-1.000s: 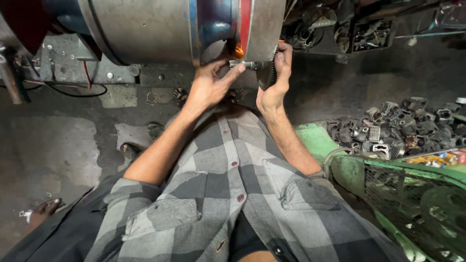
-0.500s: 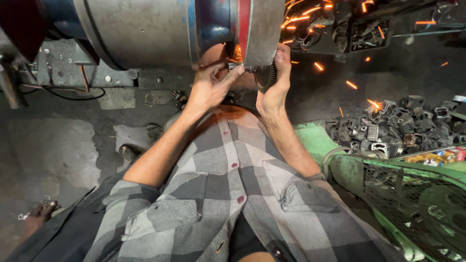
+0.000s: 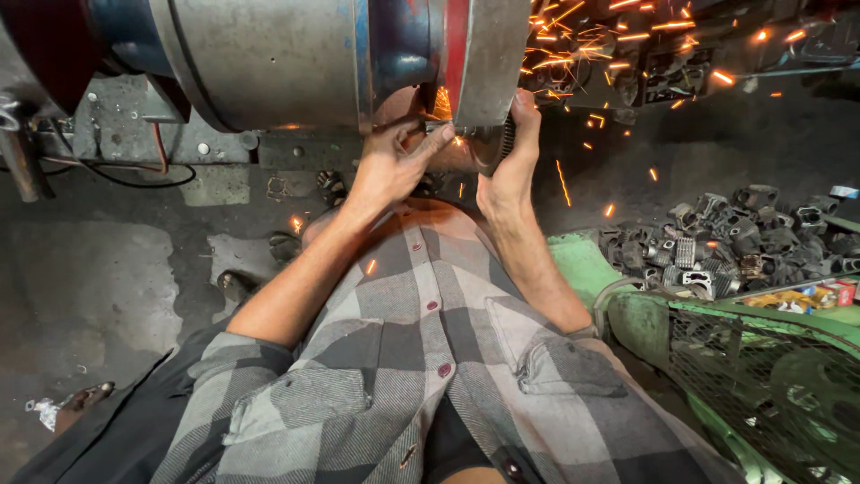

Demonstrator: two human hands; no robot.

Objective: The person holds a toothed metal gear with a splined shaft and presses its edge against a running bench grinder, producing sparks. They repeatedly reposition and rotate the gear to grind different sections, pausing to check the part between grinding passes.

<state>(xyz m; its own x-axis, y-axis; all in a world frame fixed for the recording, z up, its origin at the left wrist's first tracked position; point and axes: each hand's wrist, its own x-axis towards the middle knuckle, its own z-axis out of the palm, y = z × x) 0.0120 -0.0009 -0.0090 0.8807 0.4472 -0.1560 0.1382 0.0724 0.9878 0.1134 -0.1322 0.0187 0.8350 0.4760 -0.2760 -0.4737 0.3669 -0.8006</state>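
Dark, oil-stained workshop floor [image 3: 107,269] lay beneath a grey-cased grinding machine [image 3: 269,54], where the left hand [image 3: 385,166] and right hand [image 3: 511,170] pinched a small finned metal part [image 3: 488,148] against the wheel, sparks [image 3: 591,45] flying beyond the fingertips; steady, light pressure with fingers clear of the wheel seemed advisable.

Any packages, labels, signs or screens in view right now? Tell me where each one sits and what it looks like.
Small carton: far right, on the green frame beside the heap of grey metal parts; boxy, red and white.
Flat packets: just left of the carton, on the same frame; yellow and orange, shapes hard to tell.
No signs or screens show.
No label shows on the grinding machine at both hands.
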